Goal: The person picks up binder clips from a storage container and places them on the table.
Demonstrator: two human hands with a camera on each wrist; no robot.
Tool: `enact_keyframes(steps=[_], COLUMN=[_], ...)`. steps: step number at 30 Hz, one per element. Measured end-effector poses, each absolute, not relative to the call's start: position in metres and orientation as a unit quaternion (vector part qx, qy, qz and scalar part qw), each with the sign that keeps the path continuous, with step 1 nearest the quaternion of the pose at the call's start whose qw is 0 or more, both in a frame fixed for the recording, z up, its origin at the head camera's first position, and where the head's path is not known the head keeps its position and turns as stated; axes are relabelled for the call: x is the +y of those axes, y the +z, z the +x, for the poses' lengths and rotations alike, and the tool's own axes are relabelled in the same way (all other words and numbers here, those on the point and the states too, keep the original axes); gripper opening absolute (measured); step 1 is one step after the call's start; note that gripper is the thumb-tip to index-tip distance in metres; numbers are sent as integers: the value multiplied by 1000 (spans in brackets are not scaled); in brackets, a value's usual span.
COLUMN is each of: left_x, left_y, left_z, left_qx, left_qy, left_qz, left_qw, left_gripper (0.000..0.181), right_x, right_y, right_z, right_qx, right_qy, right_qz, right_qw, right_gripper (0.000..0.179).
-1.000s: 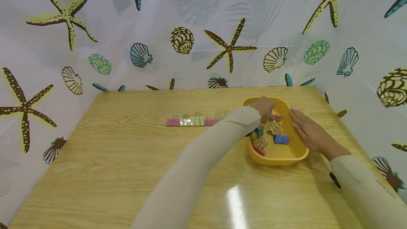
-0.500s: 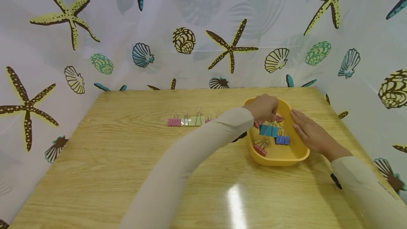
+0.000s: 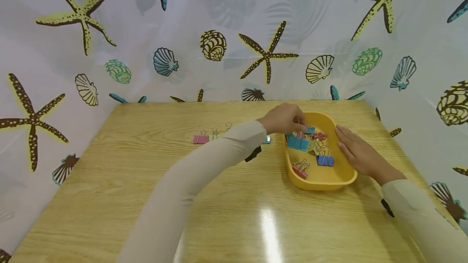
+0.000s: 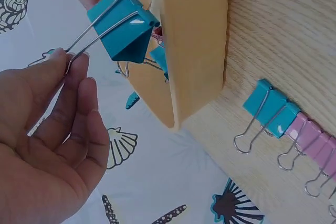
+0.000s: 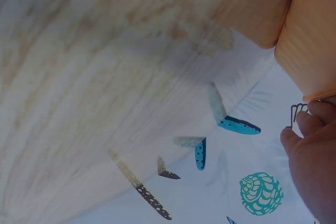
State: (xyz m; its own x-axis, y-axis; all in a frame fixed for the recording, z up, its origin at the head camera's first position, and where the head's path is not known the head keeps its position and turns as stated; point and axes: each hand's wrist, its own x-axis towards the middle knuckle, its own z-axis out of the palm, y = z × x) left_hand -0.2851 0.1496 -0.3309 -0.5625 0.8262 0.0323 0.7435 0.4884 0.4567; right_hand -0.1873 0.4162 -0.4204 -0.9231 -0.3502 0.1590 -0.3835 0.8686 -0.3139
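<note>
My left hand [image 3: 281, 119] pinches a wire handle of a teal-blue binder clip [image 4: 123, 24] between thumb and fingers. That clip hangs with its body downward over the left side of a yellow plastic bin [image 3: 321, 186] in the head view. Against the bin's right rim rests my right hand [image 3: 356, 149], its fingers fairly straight. Inside the bin lie several more binder clips, among them a dark blue clip [image 3: 325, 160], a red clip [image 3: 300, 171] and another teal clip [image 3: 310, 130].
Left of the bin, binder clips stand in a row on the wooden table [image 3: 146, 173]; a pink clip [image 3: 201, 139] marks the left end and a teal clip [image 4: 272, 107] the right. My left sleeve hides the row's middle. A patterned cloth [image 3: 226, 19] surrounds the table.
From inside the bin, my left hand has lifted the teal-blue clip and moved left with it to the bin's left side. My right hand has stayed at the right rim.
</note>
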Motion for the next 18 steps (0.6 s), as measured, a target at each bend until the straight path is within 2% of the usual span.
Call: enact_keyframes(steps=[18], left_x=[69], left_y=[-334], left_z=[-317], left_qx=[850], left_qy=[309], left_qz=[415], left_qw=[100], left_gripper=[19], right_x=[414], right_y=[-420], right_z=[-186], right_qx=[-966], right_qy=[170], right_qz=[188], right_qw=[45], right_gripper=[52])
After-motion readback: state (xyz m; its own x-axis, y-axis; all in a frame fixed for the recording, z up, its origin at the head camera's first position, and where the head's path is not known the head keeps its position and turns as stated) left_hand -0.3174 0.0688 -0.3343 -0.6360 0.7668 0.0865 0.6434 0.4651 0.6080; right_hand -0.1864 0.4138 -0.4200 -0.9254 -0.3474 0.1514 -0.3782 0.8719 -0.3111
